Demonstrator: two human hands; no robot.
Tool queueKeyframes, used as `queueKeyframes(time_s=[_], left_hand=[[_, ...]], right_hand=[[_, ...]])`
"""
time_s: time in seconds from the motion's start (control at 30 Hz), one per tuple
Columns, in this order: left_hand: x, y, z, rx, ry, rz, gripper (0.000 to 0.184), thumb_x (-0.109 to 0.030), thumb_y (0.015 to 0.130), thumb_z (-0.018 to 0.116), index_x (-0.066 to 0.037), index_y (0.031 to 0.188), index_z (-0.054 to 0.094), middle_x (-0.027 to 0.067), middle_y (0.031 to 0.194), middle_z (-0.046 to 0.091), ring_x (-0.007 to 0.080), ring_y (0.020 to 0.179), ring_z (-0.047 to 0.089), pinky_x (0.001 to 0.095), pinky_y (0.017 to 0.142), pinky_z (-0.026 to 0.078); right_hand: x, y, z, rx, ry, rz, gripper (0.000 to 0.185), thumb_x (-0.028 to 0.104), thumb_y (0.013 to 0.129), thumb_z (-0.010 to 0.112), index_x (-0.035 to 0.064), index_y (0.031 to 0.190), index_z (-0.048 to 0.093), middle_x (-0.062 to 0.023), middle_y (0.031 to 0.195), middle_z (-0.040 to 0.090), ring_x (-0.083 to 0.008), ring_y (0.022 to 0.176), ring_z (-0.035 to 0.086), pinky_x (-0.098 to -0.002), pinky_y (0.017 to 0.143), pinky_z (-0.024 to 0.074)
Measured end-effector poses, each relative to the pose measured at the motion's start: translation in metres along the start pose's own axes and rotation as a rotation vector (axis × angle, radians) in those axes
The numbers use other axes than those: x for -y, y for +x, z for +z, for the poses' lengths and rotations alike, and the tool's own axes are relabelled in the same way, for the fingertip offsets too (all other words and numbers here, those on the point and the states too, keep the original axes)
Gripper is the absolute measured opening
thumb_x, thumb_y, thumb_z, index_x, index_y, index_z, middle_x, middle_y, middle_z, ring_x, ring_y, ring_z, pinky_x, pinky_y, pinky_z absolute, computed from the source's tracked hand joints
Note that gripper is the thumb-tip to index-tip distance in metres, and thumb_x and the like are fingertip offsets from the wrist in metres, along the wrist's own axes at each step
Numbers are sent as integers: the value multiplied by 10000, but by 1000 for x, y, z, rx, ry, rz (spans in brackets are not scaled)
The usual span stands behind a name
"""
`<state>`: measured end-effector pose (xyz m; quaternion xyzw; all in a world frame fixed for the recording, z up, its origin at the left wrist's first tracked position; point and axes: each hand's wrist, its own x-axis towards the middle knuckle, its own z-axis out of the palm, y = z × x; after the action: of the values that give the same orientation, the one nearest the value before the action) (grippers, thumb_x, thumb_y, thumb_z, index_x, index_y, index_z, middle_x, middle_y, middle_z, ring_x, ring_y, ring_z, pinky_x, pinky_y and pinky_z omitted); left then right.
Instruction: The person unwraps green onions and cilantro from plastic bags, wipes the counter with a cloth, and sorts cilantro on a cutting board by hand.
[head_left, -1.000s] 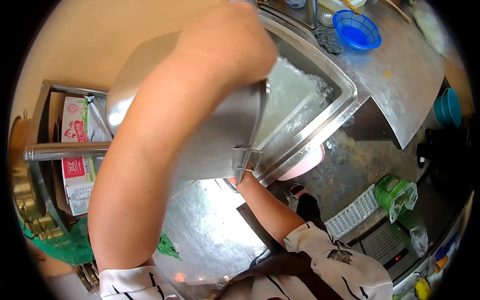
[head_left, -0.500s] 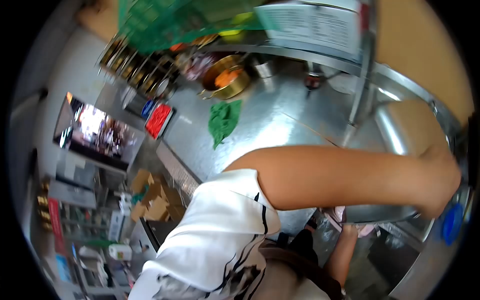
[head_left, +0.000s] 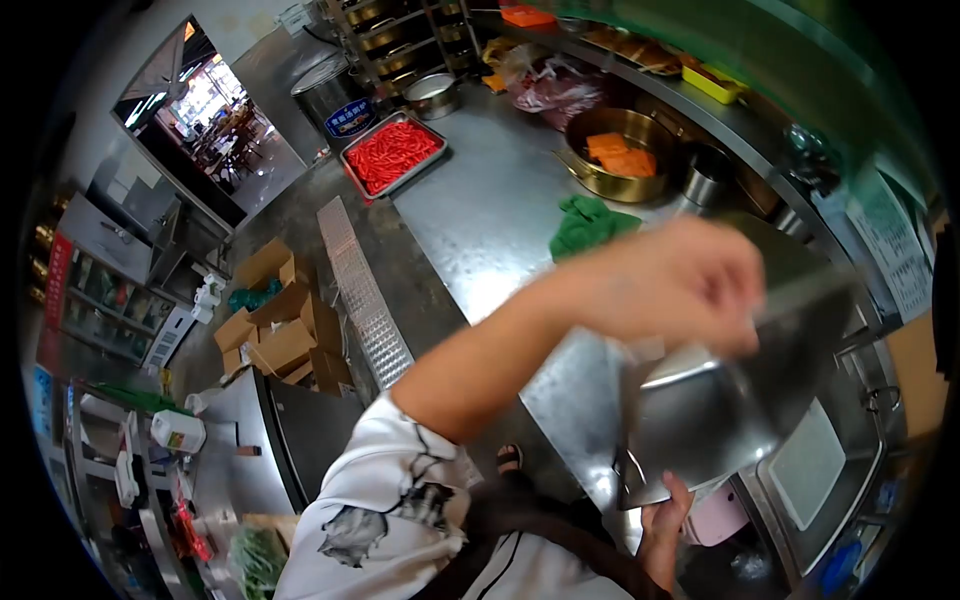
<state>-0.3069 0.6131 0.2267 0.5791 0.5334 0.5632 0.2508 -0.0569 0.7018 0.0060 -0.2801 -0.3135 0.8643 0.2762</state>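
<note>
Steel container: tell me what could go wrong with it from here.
It might slip: the right hand is at the lower edge of the steel container, while the left hand is blurred, its grip unclear. If dropped, it could strike the pink tub just beyond that edge.

Showing as a large, shiny grey metal vessel [head_left: 720, 415], smooth-walled, carrying a thin wire handle [head_left: 632, 466] low on the left side. Leaning at a tilt, blurring toward the top. Occupying space just beside the sink [head_left: 852, 495], overlapping the steel counter [head_left: 575, 385] in view.
</note>
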Motion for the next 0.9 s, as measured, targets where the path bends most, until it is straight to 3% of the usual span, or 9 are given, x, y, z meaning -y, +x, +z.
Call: queueKeyframes(time_s=[0.1,0.17,0.33,0.4,0.6,0.67,0.8,0.87,0.9], left_hand=[[8,-83,-115,-505,1,-182,351,-240,879,551,-21,1151,522,101,1068,605,135,913,579,266,788,478],[14,-163,-165,-903,66,-209,379,-240,901,515,-5,1197,487,131,1185,551,178,987,570,297,845,464],[3,-368,-163,-1478,-248,-480,305,-249,851,600,-39,1065,543,89,1048,619,157,871,597,291,759,479],[10,-425,-132,-1614,-284,-617,283,-250,829,622,-59,1025,553,59,957,636,149,830,601,285,737,477],[34,-519,-27,-1718,-416,-764,280,-221,891,495,-50,679,557,138,816,648,184,647,612,317,617,500],[29,-504,-2,-1706,-207,-1007,304,-170,879,477,-25,614,509,152,795,644,202,649,618,322,631,509],[25,-530,41,-1438,247,-1092,240,-227,829,511,-44,778,659,90,783,626,182,749,591,331,664,475],[-2,-501,32,-1584,-46,-1411,406,-299,798,621,50,1005,595,127,899,619,239,699,551,368,661,451],[5,-508,32,-1557,-49,-1522,322,-265,802,595,24,942,600,119,858,609,229,703,562,357,660,463]], right_hand=[[-57,26,53,23,-38,200,311,-12,698,565,-18,1009,551,-111,912,592,-241,868,580,-375,795,483],[-92,54,94,52,-57,306,272,-35,685,578,3,953,547,-100,879,567,-217,818,559,-361,754,474],[-159,122,249,208,21,423,172,-11,738,558,-19,908,530,-106,855,548,-230,790,568,-364,688,513],[-174,136,316,292,6,406,199,0,783,506,-53,974,491,-156,997,531,-260,924,558,-424,827,496],[-247,225,431,222,-38,395,261,-11,781,468,-75,1030,425,-188,1000,489,-322,907,554,-493,762,517],[-264,245,454,157,-90,354,256,-12,781,451,-77,1028,424,-181,983,491,-300,843,571,-462,743,534],[-296,302,488,131,-3,375,276,-4,799,445,-78,1063,421,-174,977,505,-279,797,586,-437,700,562],[-301,318,499,130,67,399,314,3,806,455,-83,1105,412,-176,983,513,-278,785,603,-426,686,576],[-297,319,507,163,19,387,318,26,815,483,-90,1101,408,-165,954,509,-243,742,590,-404,658,580]])
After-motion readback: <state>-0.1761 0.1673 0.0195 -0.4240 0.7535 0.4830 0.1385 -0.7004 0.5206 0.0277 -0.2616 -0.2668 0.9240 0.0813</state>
